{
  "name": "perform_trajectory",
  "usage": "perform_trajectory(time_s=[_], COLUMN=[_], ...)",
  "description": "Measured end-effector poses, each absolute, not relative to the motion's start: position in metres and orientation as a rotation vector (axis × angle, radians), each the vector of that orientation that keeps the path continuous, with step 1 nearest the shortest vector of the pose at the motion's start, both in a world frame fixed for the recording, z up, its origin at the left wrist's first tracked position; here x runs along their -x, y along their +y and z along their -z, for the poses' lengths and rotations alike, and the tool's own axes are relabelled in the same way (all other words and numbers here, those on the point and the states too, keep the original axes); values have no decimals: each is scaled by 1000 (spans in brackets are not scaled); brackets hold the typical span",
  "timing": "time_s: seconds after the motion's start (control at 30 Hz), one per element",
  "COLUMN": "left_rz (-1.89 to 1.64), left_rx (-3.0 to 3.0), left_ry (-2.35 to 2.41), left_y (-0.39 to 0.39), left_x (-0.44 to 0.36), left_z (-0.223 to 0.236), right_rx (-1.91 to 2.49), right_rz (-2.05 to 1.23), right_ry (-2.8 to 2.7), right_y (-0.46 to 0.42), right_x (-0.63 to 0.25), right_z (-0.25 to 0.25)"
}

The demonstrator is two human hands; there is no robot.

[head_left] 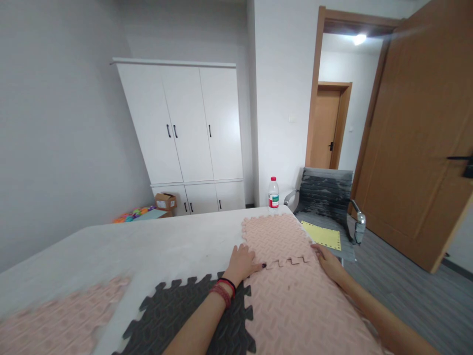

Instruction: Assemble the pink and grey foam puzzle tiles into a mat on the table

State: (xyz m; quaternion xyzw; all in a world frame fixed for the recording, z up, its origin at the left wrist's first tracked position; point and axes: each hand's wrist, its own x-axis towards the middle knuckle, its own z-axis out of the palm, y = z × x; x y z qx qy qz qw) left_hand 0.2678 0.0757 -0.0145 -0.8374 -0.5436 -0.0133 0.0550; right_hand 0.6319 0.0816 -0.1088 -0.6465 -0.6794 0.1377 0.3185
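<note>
Two pink foam puzzle mats lie on the white table (155, 246), joined by interlocking teeth: a far pink mat (275, 236) and a near pink mat (295, 305). My left hand (242, 264) rests flat, fingers stretched, on the left end of the seam. At the right end of the seam, by the table's right edge, my right hand (327, 261) presses down with fingers flat. A dark grey foam mat (177, 315) is joined to the near pink mat's left side, under my left forearm.
Another pink mat (55, 320) lies at the table's near left. A plastic bottle (273, 193) stands at the far edge. A grey office chair (327, 207) with a yellow sheet (321, 235) is beyond the right edge. White cupboard, cardboard box and open wooden door behind.
</note>
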Motion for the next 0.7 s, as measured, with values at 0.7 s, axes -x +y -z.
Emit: perform_trajectory(time_s=[0.7], left_rz=[-254], left_rx=[2346], left_ry=[-1818], left_y=[82], left_x=[-304], left_z=[17], right_rx=[2173], right_rz=[-182], right_ry=[-2114], right_y=[61], right_x=[-593], right_z=[49])
